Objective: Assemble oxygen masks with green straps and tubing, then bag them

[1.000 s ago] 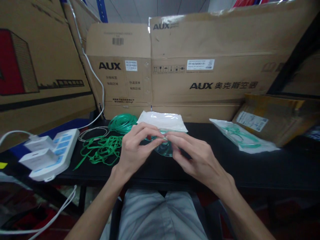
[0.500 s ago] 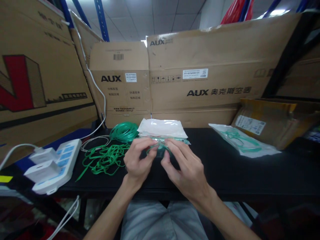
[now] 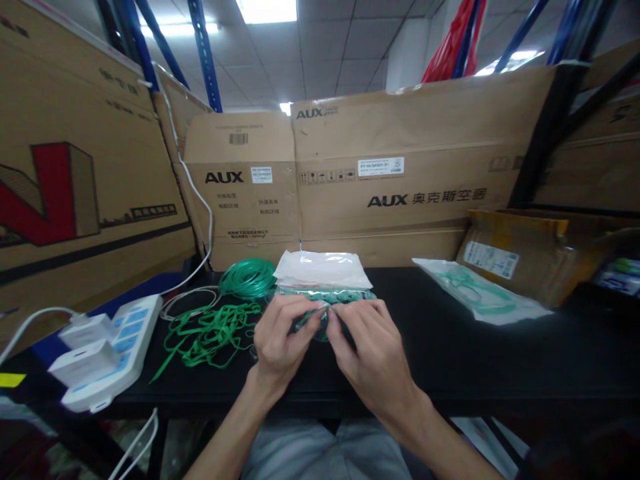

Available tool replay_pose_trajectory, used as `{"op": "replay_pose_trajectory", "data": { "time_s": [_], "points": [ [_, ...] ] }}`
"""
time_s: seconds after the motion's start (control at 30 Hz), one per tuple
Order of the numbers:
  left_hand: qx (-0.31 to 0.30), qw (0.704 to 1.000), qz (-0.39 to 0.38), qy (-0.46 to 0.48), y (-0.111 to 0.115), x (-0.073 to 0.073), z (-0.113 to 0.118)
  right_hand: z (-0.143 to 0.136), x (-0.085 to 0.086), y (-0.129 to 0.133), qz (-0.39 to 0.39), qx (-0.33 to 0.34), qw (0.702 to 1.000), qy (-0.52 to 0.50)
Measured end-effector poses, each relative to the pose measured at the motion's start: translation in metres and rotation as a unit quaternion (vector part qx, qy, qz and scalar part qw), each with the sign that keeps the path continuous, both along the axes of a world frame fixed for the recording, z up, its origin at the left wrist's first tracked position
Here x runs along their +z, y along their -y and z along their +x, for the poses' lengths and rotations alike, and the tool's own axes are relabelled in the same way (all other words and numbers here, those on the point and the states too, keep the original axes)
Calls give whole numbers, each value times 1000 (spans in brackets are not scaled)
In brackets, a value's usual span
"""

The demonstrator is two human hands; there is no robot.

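My left hand [image 3: 283,335] and my right hand [image 3: 369,340] meet over the table, fingertips pinched close together. Between them they grip a clear plastic bag [image 3: 306,321] with something green showing through it; its contents are largely hidden by my fingers. Just beyond lie white plastic packets [image 3: 324,270] with a shiny clear and green layer along the near edge. To the left of my left hand are a coil of green tubing [image 3: 248,278] and a loose tangle of flat green cord [image 3: 210,333].
A white power strip [image 3: 120,347] with plugged-in adapters stands at the left. At right, a white packet with green tubing [image 3: 480,290] rests by an open cardboard box [image 3: 520,250]. Large cardboard sheets [image 3: 420,147] wall off the back of the black table [image 3: 450,360].
My pinched fingers have drawn closer together on the plastic bag. The view has tilted up slightly, so the table sits lower and more ceiling shows.
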State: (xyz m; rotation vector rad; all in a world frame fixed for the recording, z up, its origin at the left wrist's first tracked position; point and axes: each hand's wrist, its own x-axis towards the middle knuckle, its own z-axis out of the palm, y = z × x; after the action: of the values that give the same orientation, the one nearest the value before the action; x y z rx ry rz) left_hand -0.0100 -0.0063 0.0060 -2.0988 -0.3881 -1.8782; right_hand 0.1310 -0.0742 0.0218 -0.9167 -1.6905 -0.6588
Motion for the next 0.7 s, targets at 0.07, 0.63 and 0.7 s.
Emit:
{"op": "replay_pose_trajectory", "data": {
  "time_s": [0.07, 0.63, 0.7],
  "points": [
    [-3, 1000, -3, 3, 1, 0, 0, -3, 0, 0, 14, 3, 1000, -10],
    [-19, 977, -197, -85, 3, 20, 0, 7, -11, -17, -192, 138, 943, -236],
    [-22, 963, -255, -86, 1, 16, 4, 12, -7, -19, -226, 187, 909, -295]
  ]
}}
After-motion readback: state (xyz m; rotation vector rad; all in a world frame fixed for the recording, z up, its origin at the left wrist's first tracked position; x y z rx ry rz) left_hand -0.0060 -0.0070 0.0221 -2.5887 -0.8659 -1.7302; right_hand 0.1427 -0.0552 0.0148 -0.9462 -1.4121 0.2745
